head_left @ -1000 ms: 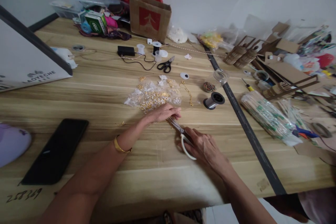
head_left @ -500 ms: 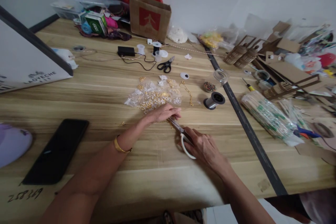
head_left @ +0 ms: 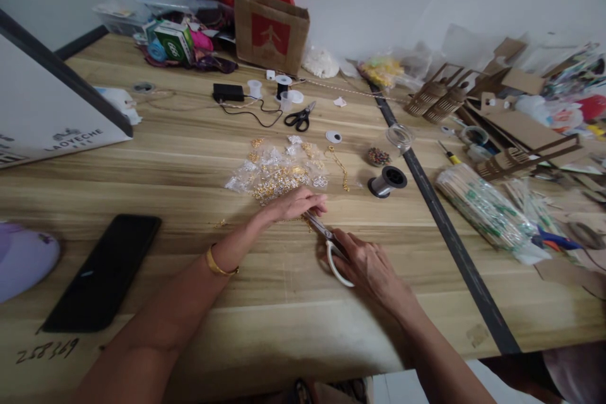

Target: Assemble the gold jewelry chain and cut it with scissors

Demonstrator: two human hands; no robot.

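My right hand [head_left: 367, 262] grips a pair of scissors [head_left: 336, 255] with a white handle, its metal blades pointing up and left. The blade tips reach under the fingers of my left hand [head_left: 298, 203], which are bent and pressed together. What they pinch is hidden. A bit of thin gold chain [head_left: 308, 226] shows just below those fingers, beside the blades. Right behind my left hand lies a pile of gold and silver beads and findings [head_left: 279, 180], partly in clear plastic bags. A second gold chain [head_left: 339, 167] lies to the right of the pile.
Black scissors [head_left: 300, 117] and a black adapter [head_left: 228, 93] lie farther back. To the right stand a wire spool [head_left: 387, 182], a heap of small beads [head_left: 379, 156] and bagged sticks [head_left: 483, 205]. A phone [head_left: 101, 273] rests at left, near a white box [head_left: 57, 101].
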